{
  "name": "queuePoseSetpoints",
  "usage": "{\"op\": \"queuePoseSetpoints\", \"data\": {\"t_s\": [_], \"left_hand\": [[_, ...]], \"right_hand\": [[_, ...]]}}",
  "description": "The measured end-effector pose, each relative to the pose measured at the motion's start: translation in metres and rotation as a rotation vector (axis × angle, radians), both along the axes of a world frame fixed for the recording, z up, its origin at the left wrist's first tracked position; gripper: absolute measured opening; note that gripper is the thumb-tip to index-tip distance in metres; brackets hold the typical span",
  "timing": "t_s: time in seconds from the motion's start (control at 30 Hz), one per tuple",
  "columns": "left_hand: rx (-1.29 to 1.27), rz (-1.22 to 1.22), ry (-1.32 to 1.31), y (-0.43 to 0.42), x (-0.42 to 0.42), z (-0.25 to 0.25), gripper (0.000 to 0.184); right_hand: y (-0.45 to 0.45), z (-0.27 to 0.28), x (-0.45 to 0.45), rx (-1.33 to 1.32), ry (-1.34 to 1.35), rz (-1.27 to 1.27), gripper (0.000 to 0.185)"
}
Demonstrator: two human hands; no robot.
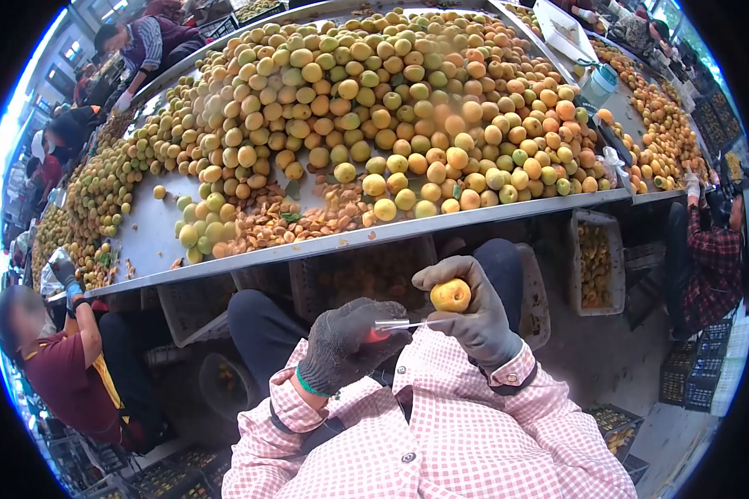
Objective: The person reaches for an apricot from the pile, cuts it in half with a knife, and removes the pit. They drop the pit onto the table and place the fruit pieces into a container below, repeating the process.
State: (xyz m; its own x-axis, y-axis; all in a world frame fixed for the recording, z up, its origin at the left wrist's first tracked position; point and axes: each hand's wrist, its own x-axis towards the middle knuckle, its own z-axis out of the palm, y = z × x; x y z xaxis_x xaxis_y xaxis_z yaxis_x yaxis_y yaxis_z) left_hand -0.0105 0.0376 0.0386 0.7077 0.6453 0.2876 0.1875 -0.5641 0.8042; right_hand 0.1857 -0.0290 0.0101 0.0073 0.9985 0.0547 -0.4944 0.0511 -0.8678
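Note:
My left hand (pixel 351 345), in a dark knitted glove with a green cuff edge, is closed around a small knife (pixel 391 324) with a red handle and a metal collar. The thin blade points right, toward my other hand. My right hand (pixel 479 320), in a worn grey glove, grips a yellow-orange apricot (pixel 450 295) between its fingers. The blade's tip reaches the right-hand fingers just below the fruit; whether it touches the apricot I cannot tell. Both hands are above my lap, in front of the sorting table.
A metal table (pixel 300 248) bears a large heap of apricots (pixel 366 91), with a pile of split apricot pieces (pixel 300 218) near its front edge. Crates, including a white crate (pixel 597 262), stand below. A co-worker (pixel 75 366) sits at left, another person (pixel 714 258) at right.

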Motion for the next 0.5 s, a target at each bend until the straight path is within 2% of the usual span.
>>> {"op": "queuePoseSetpoints", "data": {"t_s": [0.03, 0.17, 0.23, 0.27, 0.33, 0.5], "left_hand": [[0.06, 0.036, -0.034, -0.003, -0.001, -0.001, 0.037], [0.068, 0.06, -0.011, -0.009, -0.008, -0.006, 0.036], [0.166, 0.103, 0.205, -0.011, -0.011, -0.006, 0.034], [0.166, 0.105, 0.206, -0.011, -0.012, -0.008, 0.034], [0.273, 0.119, 0.246, -0.01, -0.015, -0.017, 0.048], [0.277, 0.124, 0.256, -0.011, -0.013, -0.02, 0.05]], "right_hand": [[-0.001, 0.004, -0.001, 0.028, -0.077, -0.018, 0.048], [-0.004, 0.008, -0.01, 0.012, 0.014, 0.05, 0.05], [-0.005, 0.01, -0.015, 0.018, 0.069, 0.072, 0.047], [-0.005, 0.01, -0.016, 0.068, 0.068, 0.082, 0.045], [-0.005, 0.01, -0.019, 0.119, 0.067, 0.074, 0.04], [-0.005, 0.008, -0.022, 0.091, 0.153, 0.073, 0.038]]}}
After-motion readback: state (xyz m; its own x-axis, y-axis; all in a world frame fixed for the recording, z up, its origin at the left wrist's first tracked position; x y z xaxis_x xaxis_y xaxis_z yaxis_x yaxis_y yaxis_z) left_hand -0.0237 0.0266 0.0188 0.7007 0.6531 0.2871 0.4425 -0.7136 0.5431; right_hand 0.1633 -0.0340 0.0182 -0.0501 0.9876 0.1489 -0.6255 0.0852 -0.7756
